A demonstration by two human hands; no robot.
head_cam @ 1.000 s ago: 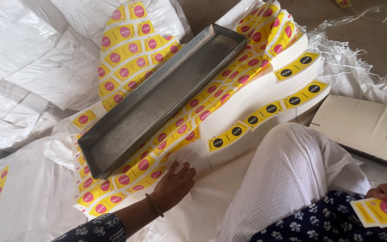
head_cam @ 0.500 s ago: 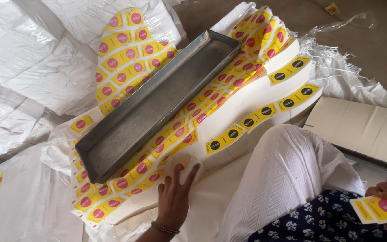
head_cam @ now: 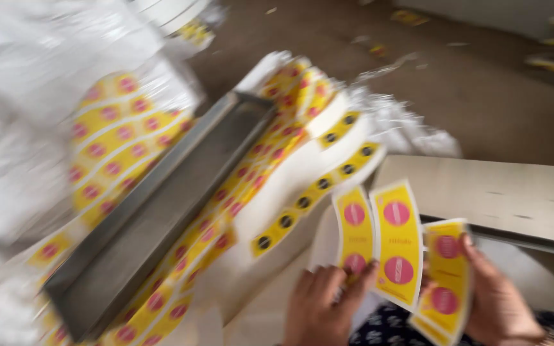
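Hands meet low in the view: the left hand [head_cam: 322, 304] pinches the bottom edges of two curved yellow cutouts [head_cam: 379, 240], and the right hand [head_cam: 498, 301] grips a small stack of cutouts [head_cam: 447, 282] just beside them, edges fanned upward. To the left a long metal tray [head_cam: 161, 205] lies tilted on heaped yellow sheets [head_cam: 117, 144]. Beyond, the bare brown floor [head_cam: 450, 96] gives open room; a flat pale board [head_cam: 482, 192] lies near the right hand.

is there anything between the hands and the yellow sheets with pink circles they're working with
Nothing visible. The left hand already pinches the fanned yellow sheets at their lower edge, and the right hand grips another stack directly. The picture is blurred.
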